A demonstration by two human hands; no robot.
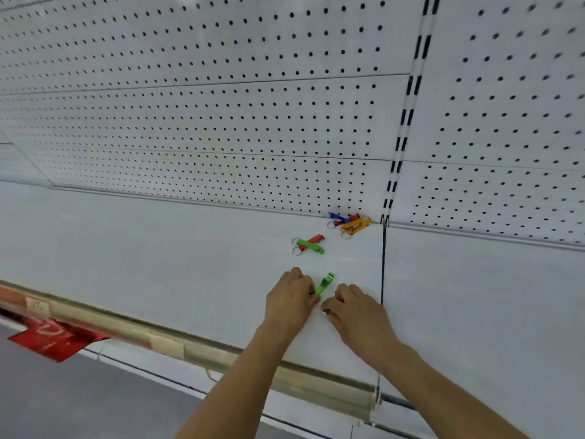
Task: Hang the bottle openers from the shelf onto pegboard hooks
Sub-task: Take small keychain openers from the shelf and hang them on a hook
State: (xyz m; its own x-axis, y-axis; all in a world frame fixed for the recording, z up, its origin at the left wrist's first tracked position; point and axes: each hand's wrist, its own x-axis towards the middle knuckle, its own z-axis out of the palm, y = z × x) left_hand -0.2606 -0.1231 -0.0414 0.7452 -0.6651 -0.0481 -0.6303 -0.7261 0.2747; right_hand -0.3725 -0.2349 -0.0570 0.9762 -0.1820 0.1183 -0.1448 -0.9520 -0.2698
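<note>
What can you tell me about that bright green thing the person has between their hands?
It is a green bottle opener, a slim flat bar with a shiny, metallic-looking finish and a hooked notch at its far end. It lies tilted on the white shelf, far end pointing up and to the right, toward the pegboard. The left hand pinches its near end; whether a key ring hangs there is hidden. The right hand sits close beside it, apparently not touching.
</note>
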